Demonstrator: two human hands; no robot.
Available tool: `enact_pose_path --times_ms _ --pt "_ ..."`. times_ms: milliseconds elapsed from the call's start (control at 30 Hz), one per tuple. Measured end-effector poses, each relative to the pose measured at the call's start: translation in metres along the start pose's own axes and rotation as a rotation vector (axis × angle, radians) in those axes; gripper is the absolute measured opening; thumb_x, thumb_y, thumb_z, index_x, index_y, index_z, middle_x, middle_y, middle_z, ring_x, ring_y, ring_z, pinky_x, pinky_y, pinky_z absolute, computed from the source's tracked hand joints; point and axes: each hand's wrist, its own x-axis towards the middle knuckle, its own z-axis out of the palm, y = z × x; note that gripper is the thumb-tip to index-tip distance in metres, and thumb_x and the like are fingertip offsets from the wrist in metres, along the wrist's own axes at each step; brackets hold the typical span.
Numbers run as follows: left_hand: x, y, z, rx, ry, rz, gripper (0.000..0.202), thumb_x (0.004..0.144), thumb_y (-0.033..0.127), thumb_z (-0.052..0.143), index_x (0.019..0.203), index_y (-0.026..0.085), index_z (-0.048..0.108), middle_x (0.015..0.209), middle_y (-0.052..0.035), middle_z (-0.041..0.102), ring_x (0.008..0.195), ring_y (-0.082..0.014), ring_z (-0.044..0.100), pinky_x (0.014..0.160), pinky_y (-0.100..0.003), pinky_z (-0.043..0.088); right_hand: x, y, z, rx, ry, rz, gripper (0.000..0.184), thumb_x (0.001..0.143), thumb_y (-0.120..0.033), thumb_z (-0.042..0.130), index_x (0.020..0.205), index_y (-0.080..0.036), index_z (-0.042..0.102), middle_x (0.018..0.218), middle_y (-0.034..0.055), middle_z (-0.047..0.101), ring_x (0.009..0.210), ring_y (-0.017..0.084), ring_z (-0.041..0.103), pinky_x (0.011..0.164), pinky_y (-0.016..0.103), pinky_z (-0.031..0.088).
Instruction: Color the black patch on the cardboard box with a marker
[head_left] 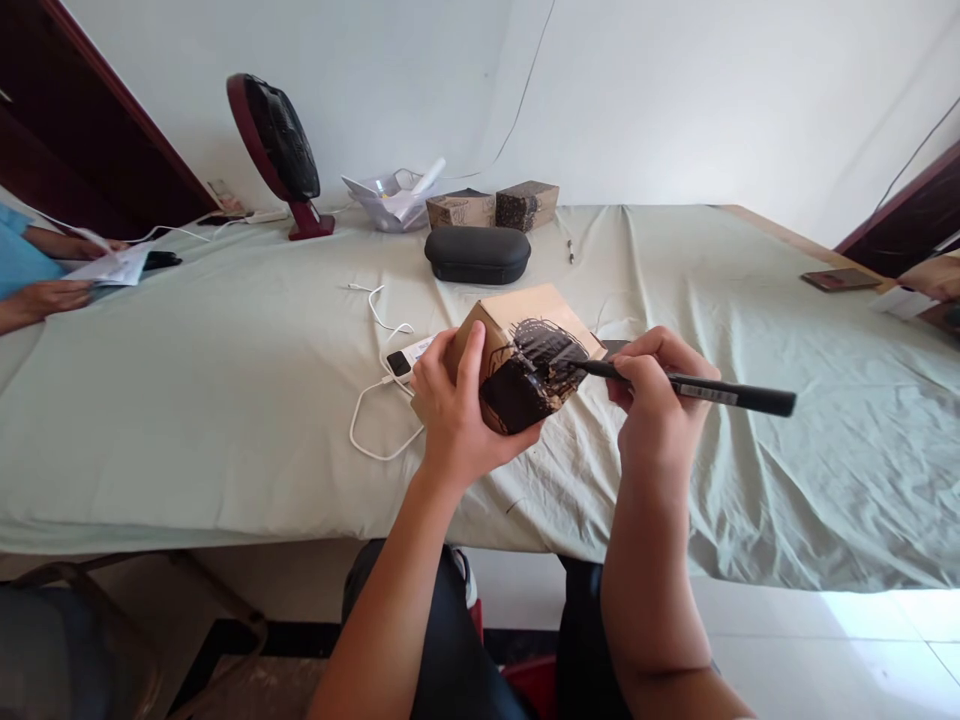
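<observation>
Tilted above the table's near half is a brown cardboard box (547, 303), its facing side covered with black scribbles and a solid black patch. My left hand (461, 400) grips the box from the left and below, thumb along its edge. Between the fingers of my right hand (664, 390) is a black marker pen (750, 397), its tip at the scribbled side of the box. Beneath and left of the box, a white device with a dark screen (401, 362) lies on the cloth with a white cable (356, 425) attached.
A black zip case (478, 254) lies behind the box, with two scribbled cardboard boxes (529, 203) beyond it. A plastic basket (390, 210) and a fan (281, 150) stand at the back left. People's hands hold papers at both sides; a phone (840, 280) lies right.
</observation>
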Motion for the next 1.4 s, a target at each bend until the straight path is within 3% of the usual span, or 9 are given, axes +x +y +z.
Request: enact_pose_path --times_ms 133,300,533,667,867,1100,1200,1333,1400 --pt "0.001 -0.002 -0.001 -0.011 0.012 -0.032 0.125 0.062 0.061 0.091 0.166 0.026 0.031 0.152 -0.0196 0.038 0.144 -0.0440 0.040 0.122 -0.062 0.033 0.002 0.000 -0.003 0.049 0.000 0.037 0.017 0.073 -0.011 0.059 0.060 -0.021 0.056 0.053 -0.0042 0.048 0.047 0.010 0.040 0.044 0.025 0.027" --pt "0.001 -0.003 0.001 0.009 0.048 -0.023 0.124 0.066 0.058 0.089 0.168 0.026 0.026 0.151 -0.0194 0.037 0.144 -0.0443 0.040 0.121 -0.063 0.032 -0.002 -0.003 -0.001 0.040 0.029 -0.050 0.019 0.074 -0.012 0.057 0.059 -0.022 0.054 0.051 -0.0045 0.045 0.045 0.010 0.037 0.044 0.027 0.025" --pt "0.000 -0.012 0.005 0.001 0.103 -0.119 0.125 0.067 0.061 0.090 0.168 0.031 0.022 0.151 -0.0167 0.037 0.145 -0.0418 0.039 0.122 -0.062 0.034 -0.011 0.006 0.016 -0.001 -0.058 -0.156 0.017 0.079 -0.015 0.059 0.064 -0.022 0.054 0.056 -0.0052 0.047 0.051 0.011 0.042 0.052 0.028 0.030" --pt "0.000 -0.016 0.005 -0.045 0.109 -0.154 0.127 0.066 0.063 0.091 0.169 0.034 0.021 0.151 -0.0157 0.036 0.147 -0.0420 0.037 0.123 -0.063 0.033 -0.013 0.015 0.024 0.037 -0.118 -0.144 0.018 0.082 -0.015 0.059 0.066 -0.022 0.053 0.057 -0.0053 0.049 0.051 0.011 0.042 0.052 0.028 0.031" --pt "-0.002 -0.018 0.009 -0.053 0.067 -0.234 0.138 0.060 0.052 0.097 0.170 0.035 0.016 0.155 -0.0162 0.031 0.149 -0.0452 0.032 0.125 -0.067 0.029 -0.021 0.019 0.029 0.117 -0.273 -0.146 0.017 0.084 -0.015 0.060 0.069 -0.022 0.055 0.058 -0.0053 0.051 0.053 0.011 0.043 0.053 0.027 0.032" --pt "-0.004 -0.025 0.013 -0.122 0.044 -0.240 0.134 0.064 0.046 0.095 0.171 0.037 0.013 0.154 -0.0151 0.030 0.151 -0.0436 0.033 0.126 -0.065 0.031 -0.025 0.021 0.033 0.187 -0.291 -0.209 0.015 0.087 -0.017 0.060 0.074 -0.022 0.056 0.061 -0.0047 0.054 0.054 0.011 0.046 0.054 0.028 0.036" --pt "-0.005 -0.026 0.013 -0.143 0.037 -0.233 0.134 0.065 0.048 0.094 0.171 0.038 0.012 0.154 -0.0149 0.029 0.152 -0.0440 0.034 0.126 -0.066 0.030 -0.026 0.021 0.032 0.176 -0.247 -0.218 0.015 0.088 -0.019 0.060 0.074 -0.023 0.056 0.063 -0.0042 0.056 0.056 0.012 0.049 0.056 0.029 0.039" --pt "-0.006 -0.031 0.014 -0.183 0.023 -0.232 0.132 0.068 0.047 0.093 0.171 0.038 0.010 0.157 -0.0155 0.026 0.153 -0.0438 0.033 0.127 -0.067 0.029 -0.020 0.027 0.028 0.013 -0.072 -0.213 0.013 0.091 -0.026 0.062 0.079 -0.024 0.061 0.066 -0.0031 0.061 0.055 0.013 0.054 0.054 0.029 0.042" --pt "-0.007 -0.036 0.015 -0.214 0.007 -0.238 0.130 0.070 0.047 0.091 0.171 0.037 0.009 0.159 -0.0161 0.025 0.155 -0.0429 0.031 0.128 -0.066 0.029 -0.012 0.037 0.024 -0.008 0.012 -0.200 0.014 0.097 -0.034 0.060 0.090 -0.024 0.066 0.068 -0.0029 0.065 0.051 0.012 0.054 0.052 0.028 0.042"
